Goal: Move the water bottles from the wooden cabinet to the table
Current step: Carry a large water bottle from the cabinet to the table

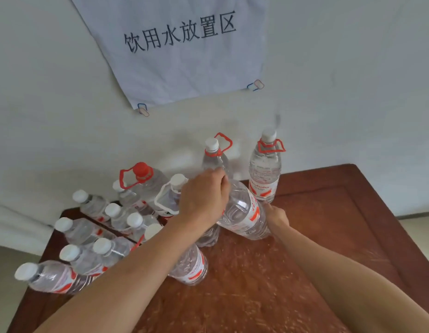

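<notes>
We grip tilted btl (243, 211) at neck w/ L hand (204, 195), fingers curled. R hand (277, 217) touches its lower side; grip unclear. Btl base on table (329, 227), long axis leaning toward L hand.

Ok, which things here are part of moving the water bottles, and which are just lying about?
Part of the job: tilted bottle, held by the left hand and right hand; other water bottles; wooden surface.
Lying about: paper sign on the wall; its clips.
</notes>
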`<state>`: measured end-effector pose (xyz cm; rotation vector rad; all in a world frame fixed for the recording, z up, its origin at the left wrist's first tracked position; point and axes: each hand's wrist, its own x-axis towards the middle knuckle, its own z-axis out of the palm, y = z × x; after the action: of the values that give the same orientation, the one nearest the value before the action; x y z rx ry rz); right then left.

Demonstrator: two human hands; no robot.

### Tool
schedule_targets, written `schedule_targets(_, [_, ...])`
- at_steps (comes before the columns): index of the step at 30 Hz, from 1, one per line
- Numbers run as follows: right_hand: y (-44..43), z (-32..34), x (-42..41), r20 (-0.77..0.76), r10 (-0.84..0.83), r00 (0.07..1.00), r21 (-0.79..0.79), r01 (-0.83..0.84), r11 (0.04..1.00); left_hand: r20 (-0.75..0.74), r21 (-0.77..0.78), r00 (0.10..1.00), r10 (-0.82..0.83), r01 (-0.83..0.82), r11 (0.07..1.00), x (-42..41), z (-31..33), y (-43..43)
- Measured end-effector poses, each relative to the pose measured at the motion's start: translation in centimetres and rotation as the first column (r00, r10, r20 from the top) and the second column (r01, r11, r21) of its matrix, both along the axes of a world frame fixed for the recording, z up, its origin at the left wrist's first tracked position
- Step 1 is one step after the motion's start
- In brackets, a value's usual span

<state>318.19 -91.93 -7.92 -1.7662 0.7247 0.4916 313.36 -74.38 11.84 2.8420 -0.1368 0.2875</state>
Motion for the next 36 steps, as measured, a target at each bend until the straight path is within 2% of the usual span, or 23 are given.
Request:
schedule_targets(3, [-0.9,0.4,0.2,0.052,0.008,0.999,-0.036,-0.006,0.999,0.025,0.009,0.999,-0.04,0.04,0.999,0.7,0.1,-1.5])
schedule_targets(11, [-2.4,-0.1,0.1,-0.051,-0.08,0.995,0.191,0.088,0.978,-0.004,0.07,0.987,-0.162,0.162,0.984,4.5,0.0,-6.3])
schedule_targets(18, [-3.4,-0.1,-1.0,-0.017,-0.052,0.999,0.243,0.054,0.968,-0.002,0.072,0.991,-0.132,0.132,0.989,6.4,-0.3,-8.8])
schedule_targets(22, [-4.0,0.2,-2.3,0.049,0.05,0.998,0.136,-0.056,0.989,-0.043,0.045,0.991,-0.124,0.126,0.991,5.5,0.0,-7.8])
schedule_targets(25, [-4.6,0.6,-3.8,0.076,0.164,0.983,-0.042,-0.162,0.986,-0.116,-0.007,0.985,-0.128,0.128,0.992,4.0,0.5,-7.7])
schedule_targets(28, [-5.0,1.0,-6.0,0.085,0.378,0.922,-0.265,-0.345,0.9,-0.087,-0.066,0.992,-0.096,0.09,0.994,1.4,1.1,-6.8])
schedule_targets(31, [-4.5,1.9,-8.1,0.077,0.566,0.821,-0.434,-0.483,0.76,0.002,-0.045,1.0,-0.021,0.021,0.999,-2.2,1.8,-4.5])
schedule_targets(36, [0.2,4.7,-13.7,0.032,0.812,0.583,-0.599,-0.639,0.483,0.065,-0.028,0.981,0.181,-0.18,0.983,-12.3,3.4,2.5])
